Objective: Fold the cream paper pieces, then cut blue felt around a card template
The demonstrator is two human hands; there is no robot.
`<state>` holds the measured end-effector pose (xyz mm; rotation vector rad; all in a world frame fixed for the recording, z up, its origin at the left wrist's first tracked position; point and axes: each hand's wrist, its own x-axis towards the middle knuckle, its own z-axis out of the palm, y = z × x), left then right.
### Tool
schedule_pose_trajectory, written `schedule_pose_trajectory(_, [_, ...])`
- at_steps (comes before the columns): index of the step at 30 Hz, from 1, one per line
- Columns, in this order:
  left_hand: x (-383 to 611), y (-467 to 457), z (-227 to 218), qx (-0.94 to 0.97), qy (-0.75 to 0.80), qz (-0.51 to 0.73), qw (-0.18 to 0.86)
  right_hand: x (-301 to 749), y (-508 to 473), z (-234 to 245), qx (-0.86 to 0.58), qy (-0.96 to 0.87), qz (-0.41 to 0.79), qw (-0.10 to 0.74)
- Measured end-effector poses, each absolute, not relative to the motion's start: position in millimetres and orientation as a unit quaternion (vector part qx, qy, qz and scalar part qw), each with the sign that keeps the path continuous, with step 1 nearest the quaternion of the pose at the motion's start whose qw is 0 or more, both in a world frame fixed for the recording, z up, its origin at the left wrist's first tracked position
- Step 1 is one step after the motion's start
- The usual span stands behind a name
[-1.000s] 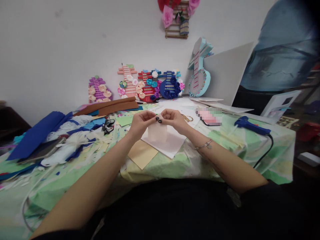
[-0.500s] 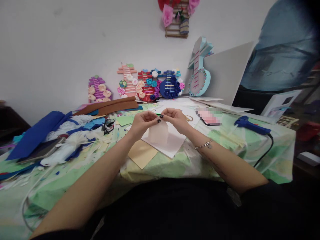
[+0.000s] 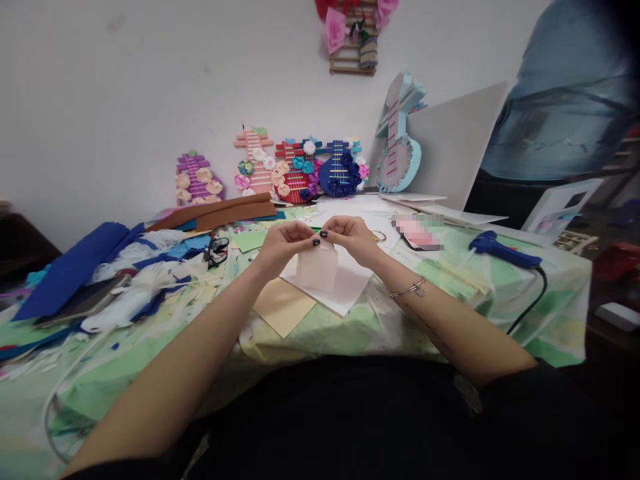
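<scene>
Both hands meet in the middle, just above the table. My left hand (image 3: 286,245) pinches the upper edge of a small pale sheet of paper (image 3: 317,270) between thumb and fingers. Close beside it, my right hand (image 3: 350,241) pinches the same edge, thumb tip near the left thumb. The sheet hangs down from the fingertips over a white sheet (image 3: 345,293). A bit of something green (image 3: 315,230) shows behind the fingers; its kind is hidden. Below on the left, a tan square of paper (image 3: 284,310) lies partly under the white sheet.
A blue glue gun (image 3: 505,252) with a black cord lies on the right, near a phone (image 3: 420,233). Black-handled scissors (image 3: 217,251), blue sheets (image 3: 75,270) and white strips clutter the left. Decorated paper lutes (image 3: 293,170) stand along the wall.
Almost nothing differs. The fingertips have shifted very slightly along the top edge of the pale paper, and the paper's angle has changed a little.
</scene>
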<state>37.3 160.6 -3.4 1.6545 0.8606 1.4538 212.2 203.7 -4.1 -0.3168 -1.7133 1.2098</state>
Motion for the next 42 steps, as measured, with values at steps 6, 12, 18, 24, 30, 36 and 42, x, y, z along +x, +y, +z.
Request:
schedule_pose_trajectory(6, [35, 161, -3, 0.648, 0.336, 0.563, 0.388, 213, 207, -8, -0.118, -0.717, 0.487, 0.484])
schedule_pose_trajectory(12, [38, 159, -2, 0.643, 0.335, 0.565, 0.393, 212, 209, -9, -0.133, -0.732, 0.447, 0.497])
schedule_pose_trajectory(18, [41, 157, -1, 0.642, 0.336, 0.558, 0.403, 213, 210, -9, -0.134, -0.751, 0.410, 0.500])
schedule_pose_trajectory(24, [41, 158, -1, 0.645, 0.331, 0.550, 0.415, 212, 209, -9, -0.133, -0.755, 0.411, 0.494])
schedule_pose_trajectory(30, [44, 155, -1, 0.649, 0.324, 0.539, 0.429, 211, 208, -11, -0.127, -0.761, 0.403, 0.491])
schedule_pose_trajectory(36, [46, 152, 0, 0.663, 0.307, 0.522, 0.441, 211, 207, -9, -0.110, -0.743, 0.428, 0.502])
schedule_pose_trajectory(42, [44, 151, -1, 0.673, 0.288, 0.512, 0.449, 214, 207, -6, -0.063, -0.720, 0.470, 0.506])
